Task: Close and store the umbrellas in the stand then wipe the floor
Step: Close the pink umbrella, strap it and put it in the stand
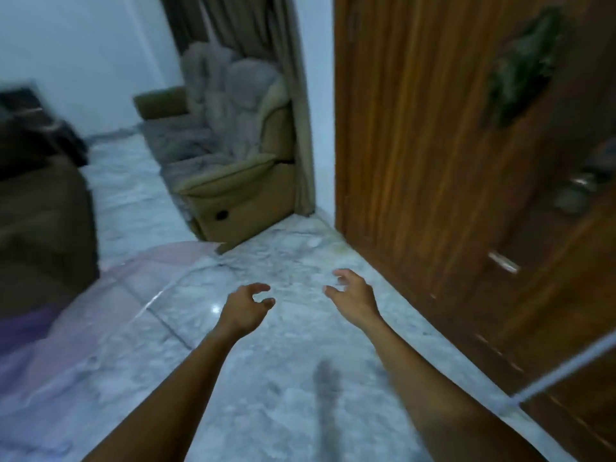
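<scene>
Umbrella: open, translucent pink, lying on the floor, lower left.
Armchair: upper centre.
Left hand: centre, fingers loosely curled, holding nothing.
Right hand: right of centre, fingers loosely spread, holding nothing.
Door: wooden, fills the right side.

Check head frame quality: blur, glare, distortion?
Head view: motion blur throughout, heaviest on the dark sofa and the wooden door; light dim and bluish; one small glare spot on the marble floor; door edge leans, wide-angle; left hand and right hand sharper.
</scene>
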The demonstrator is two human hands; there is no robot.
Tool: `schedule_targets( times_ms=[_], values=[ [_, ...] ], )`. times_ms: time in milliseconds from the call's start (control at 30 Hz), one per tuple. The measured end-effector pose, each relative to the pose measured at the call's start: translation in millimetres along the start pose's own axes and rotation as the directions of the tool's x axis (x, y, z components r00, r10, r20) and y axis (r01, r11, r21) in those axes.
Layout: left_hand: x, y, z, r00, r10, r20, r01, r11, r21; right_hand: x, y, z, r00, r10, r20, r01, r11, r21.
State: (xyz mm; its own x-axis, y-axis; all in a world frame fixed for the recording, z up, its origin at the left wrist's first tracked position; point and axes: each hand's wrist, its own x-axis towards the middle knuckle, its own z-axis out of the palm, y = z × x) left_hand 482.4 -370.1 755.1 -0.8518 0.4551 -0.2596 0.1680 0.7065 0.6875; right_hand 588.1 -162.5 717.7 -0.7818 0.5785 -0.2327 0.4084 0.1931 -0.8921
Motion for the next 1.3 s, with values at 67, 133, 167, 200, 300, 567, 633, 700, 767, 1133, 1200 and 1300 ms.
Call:
schedule_targets(
  times_ms=[67, 133, 167, 200, 300, 567, 633, 700, 767, 1133, 1200, 1300],
  values=[
    [-3.4, -55.1, -62.5, 0.991, -0.084, -0.100, 0.080, 0.996, -0.047, 10.6, -42.9, 75.4, 0.989, -0.037, 0.145, 0.043, 0.998, -0.040],
    [-6.1, -102.4, -111.7, 0.971, -0.153, -0.184, 0.137, 0.986, -0.097, 18.0, -77.4, 145.1, 0.961, -0.075, 0.266, 0.096, 0.993, -0.064],
    [-6.1, -123.2, -131.5, 0.957, -0.183, -0.223, 0.159, 0.980, -0.123, 20.7, -92.3, 176.7, 0.946, -0.095, 0.310, 0.122, 0.990, -0.071],
    [-4.7, -142.7, -148.6, 0.943, -0.215, -0.254, 0.182, 0.972, -0.148, 23.8, -105.3, 206.9, 0.932, -0.112, 0.346, 0.147, 0.986, -0.077],
    [7.9, -194.4, -183.9, 0.910, -0.303, -0.283, 0.241, 0.942, -0.234, 38.9, -131.1, 287.8, 0.892, -0.139, 0.430, 0.200, 0.975, -0.100],
    [77.1, -315.0, -220.6, 0.798, -0.531, -0.287, 0.403, 0.822, -0.402, 114.6, -146.4, 461.0, 0.745, -0.073, 0.664, 0.285, 0.934, -0.217],
    [90.4, -337.2, -222.1, 0.780, -0.573, -0.252, 0.444, 0.790, -0.422, 126.3, -145.4, 488.5, 0.728, -0.034, 0.685, 0.285, 0.923, -0.258],
    [103.2, -355.3, -220.8, 0.769, -0.604, -0.209, 0.478, 0.761, -0.439, 135.7, -142.0, 508.5, 0.709, 0.019, 0.704, 0.271, 0.916, -0.297],
    [114.7, -369.4, -215.5, 0.775, -0.608, -0.171, 0.494, 0.752, -0.437, 142.4, -135.2, 522.0, 0.688, 0.074, 0.722, 0.259, 0.904, -0.339],
    [205.0, -518.9, -98.9, 0.790, -0.612, 0.039, 0.558, 0.690, -0.461, 220.1, 19.5, 596.4, 0.699, 0.320, 0.639, 0.069, 0.860, -0.506],
    [236.7, -571.3, -58.7, 0.794, -0.607, 0.034, 0.548, 0.692, -0.470, 247.1, 75.6, 632.0, 0.708, 0.321, 0.629, 0.029, 0.877, -0.480],
    [291.1, -651.5, -0.3, 0.808, -0.589, -0.020, 0.513, 0.720, -0.467, 294.1, 153.6, 696.3, 0.718, 0.276, 0.639, 0.035, 0.903, -0.429]
  ],
)
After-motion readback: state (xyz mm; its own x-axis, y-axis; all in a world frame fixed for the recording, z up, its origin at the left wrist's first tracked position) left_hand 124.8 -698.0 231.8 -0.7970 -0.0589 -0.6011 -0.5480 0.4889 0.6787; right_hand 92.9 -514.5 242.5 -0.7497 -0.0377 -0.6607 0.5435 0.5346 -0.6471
